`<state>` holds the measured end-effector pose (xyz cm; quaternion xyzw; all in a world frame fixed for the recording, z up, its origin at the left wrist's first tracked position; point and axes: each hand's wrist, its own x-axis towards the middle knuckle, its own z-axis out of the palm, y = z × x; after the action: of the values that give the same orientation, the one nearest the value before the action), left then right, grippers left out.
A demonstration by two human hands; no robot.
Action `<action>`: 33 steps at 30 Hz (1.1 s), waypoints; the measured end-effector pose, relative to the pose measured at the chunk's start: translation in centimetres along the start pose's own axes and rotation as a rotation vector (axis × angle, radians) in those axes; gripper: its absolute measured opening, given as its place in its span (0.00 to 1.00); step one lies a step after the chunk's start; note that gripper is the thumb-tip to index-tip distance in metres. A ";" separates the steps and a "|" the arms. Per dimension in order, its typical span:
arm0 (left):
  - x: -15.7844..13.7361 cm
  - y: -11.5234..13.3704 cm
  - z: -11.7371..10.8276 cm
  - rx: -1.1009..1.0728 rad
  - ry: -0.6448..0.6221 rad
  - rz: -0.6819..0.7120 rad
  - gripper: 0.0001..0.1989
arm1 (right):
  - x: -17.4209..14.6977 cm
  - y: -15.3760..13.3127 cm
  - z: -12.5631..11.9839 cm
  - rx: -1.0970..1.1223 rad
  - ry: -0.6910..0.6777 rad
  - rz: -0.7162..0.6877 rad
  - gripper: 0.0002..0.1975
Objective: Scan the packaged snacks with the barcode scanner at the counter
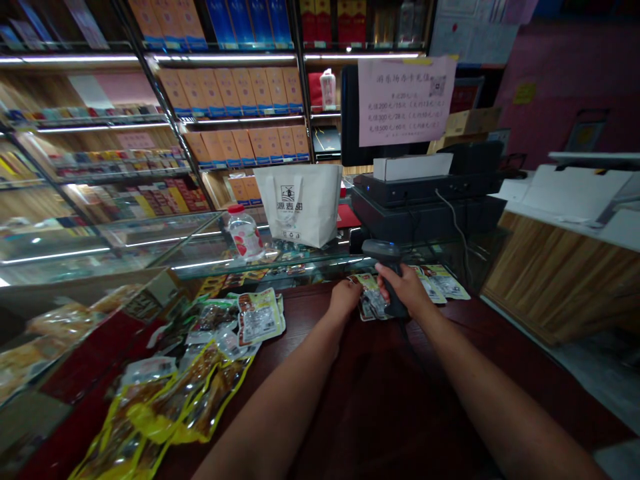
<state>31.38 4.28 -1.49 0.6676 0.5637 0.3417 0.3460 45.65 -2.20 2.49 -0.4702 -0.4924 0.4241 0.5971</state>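
Note:
My right hand (pixel 407 288) is wrapped round the handle of a dark barcode scanner (pixel 384 251), its head above the counter. Below it lies a printed snack packet (pixel 371 301), and the fingers of my left hand (pixel 345 296) are closed on that packet's left edge. To the right of the scanner, several similar packets (pixel 443 283) lie in an overlapping row. On the left of the dark red counter (pixel 360 400), another flat packet (pixel 259 319) rests beside a heap of yellow-edged vacuum-packed food (pixel 185 400).
A white paper bag (pixel 300 203) and a red-capped bottle (pixel 245 233) stand on the glass case. Behind are a cash register (pixel 430 200) and a monitor with a pink notice (pixel 406 100). An open carton (pixel 100 340) of packaged food is at left; stocked shelves (pixel 235 122) line the back.

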 end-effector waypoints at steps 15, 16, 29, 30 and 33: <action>-4.4 -5.5 -15.7 -0.225 0.482 0.227 0.12 | -2.4 -0.7 2.5 -0.149 -0.142 -0.015 0.20; -4.4 -5.8 -15.9 -0.234 0.508 0.236 0.12 | -2.6 -0.9 2.7 -0.169 -0.167 -0.011 0.20; -5.5 -6.6 -15.7 -0.229 0.666 0.202 0.09 | -5.2 0.4 5.3 -0.503 -0.302 -0.041 0.18; -5.5 -6.6 -15.7 -0.233 0.668 0.204 0.09 | -5.2 0.4 5.3 -0.510 -0.309 -0.050 0.18; -5.6 -6.5 -15.5 -0.233 0.666 0.213 0.09 | -5.3 0.4 5.3 -0.513 -0.330 -0.065 0.18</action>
<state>14.12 0.77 0.79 0.5309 0.5301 0.6363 0.1800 39.59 -6.47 1.54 -0.5142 -0.6887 0.3373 0.3841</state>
